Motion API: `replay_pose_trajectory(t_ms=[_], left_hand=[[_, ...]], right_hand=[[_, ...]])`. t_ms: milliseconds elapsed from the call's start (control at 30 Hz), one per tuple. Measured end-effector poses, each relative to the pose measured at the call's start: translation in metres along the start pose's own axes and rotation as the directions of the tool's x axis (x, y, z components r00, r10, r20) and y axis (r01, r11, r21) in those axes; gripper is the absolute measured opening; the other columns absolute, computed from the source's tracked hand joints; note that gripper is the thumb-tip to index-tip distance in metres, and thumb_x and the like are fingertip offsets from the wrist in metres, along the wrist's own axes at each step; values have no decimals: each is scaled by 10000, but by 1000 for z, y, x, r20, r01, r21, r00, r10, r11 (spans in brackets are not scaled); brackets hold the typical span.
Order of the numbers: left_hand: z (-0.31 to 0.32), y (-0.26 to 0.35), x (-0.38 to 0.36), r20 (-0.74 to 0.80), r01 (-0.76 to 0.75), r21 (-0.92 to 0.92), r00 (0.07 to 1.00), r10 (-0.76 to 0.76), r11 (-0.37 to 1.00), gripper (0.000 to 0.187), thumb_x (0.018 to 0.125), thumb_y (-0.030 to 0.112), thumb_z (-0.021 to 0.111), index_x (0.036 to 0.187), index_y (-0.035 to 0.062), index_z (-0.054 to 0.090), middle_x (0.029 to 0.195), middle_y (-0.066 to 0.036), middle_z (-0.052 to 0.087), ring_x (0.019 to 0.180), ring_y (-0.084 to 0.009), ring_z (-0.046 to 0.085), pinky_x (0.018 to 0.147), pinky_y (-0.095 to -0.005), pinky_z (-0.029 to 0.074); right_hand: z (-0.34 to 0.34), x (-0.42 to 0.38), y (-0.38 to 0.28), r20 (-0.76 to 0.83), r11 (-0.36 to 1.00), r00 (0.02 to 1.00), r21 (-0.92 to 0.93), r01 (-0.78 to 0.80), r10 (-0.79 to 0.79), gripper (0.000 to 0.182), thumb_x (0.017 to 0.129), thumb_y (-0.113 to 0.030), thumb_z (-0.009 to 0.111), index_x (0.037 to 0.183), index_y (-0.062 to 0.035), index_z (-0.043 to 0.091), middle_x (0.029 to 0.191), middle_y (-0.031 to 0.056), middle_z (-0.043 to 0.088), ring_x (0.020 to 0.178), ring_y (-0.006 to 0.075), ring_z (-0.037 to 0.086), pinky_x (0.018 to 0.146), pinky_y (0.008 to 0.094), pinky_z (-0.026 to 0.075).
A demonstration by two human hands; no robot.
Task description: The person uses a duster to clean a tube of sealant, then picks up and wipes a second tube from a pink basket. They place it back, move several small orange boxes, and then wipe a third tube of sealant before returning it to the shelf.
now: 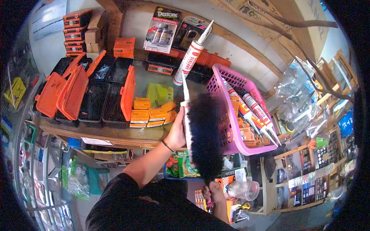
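Observation:
In the head view my left hand [177, 133] is wrapped round a white sealant tube [187, 123], its pointed nozzle up. Lower down, my right hand [214, 192] grips the handle of a fluffy black duster [206, 134]. The duster's bristles stand upright against the right side of the held tube and hide part of it. Behind them another sealant tube [189, 63] stands on the shelf, tilted to the right. Small orange boxes [150, 115] are stacked just left of my left hand. A pink basket [227, 111] holding more sealant tubes [256, 109] is right of the duster.
Black cases [92, 100] with raised orange lids line the shelf's left part. At the back hang an epoxy adhesive pack [162, 30] and a padlock pack [188, 32]. A branch-like stick [296, 36] crosses the upper right. Below sits a clear plastic jar [246, 190].

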State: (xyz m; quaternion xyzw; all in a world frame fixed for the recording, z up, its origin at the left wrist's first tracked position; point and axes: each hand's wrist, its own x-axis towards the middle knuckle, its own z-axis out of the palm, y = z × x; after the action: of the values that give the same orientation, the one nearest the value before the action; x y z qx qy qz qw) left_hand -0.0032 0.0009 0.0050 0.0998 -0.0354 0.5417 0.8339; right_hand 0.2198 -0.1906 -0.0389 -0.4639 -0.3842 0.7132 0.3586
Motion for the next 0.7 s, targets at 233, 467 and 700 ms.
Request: replay_pose_trajectory(t_ms=[233, 467, 700], left_hand=[[-24, -2, 6, 36, 52, 125, 998, -57, 991, 319, 838, 374, 418, 1010, 116, 489, 905, -64, 568, 787, -221, 558, 722, -351, 460], [-19, -5, 1, 30, -10, 162, 1000, 6, 987, 410, 843, 421, 381, 1049, 71, 442, 927, -98, 567, 840, -241, 556, 727, -395, 473], [3, -3, 4, -85, -65, -10, 994, 64, 998, 353, 840, 420, 414, 1019, 129, 505, 912, -24, 546, 805, -149, 520, 743, -301, 433]], right_hand=[[-3, -3, 11, 66, 971, 997, -237, -24, 40, 381, 862, -337, 417, 587, -73, 410, 455, 16, 373, 355, 100, 321, 327, 220, 247], [12, -6, 1, -20, 973, 993, -198, -116, 114, 368, 875, -299, 401, 589, -66, 409, 461, 21, 375, 366, 111, 322, 390, 237, 298], [1, -6, 1, 17, 995, 996, -34, -92, 93, 383, 860, -320, 426, 579, -61, 408, 479, 25, 397, 396, 105, 351, 384, 234, 286]])
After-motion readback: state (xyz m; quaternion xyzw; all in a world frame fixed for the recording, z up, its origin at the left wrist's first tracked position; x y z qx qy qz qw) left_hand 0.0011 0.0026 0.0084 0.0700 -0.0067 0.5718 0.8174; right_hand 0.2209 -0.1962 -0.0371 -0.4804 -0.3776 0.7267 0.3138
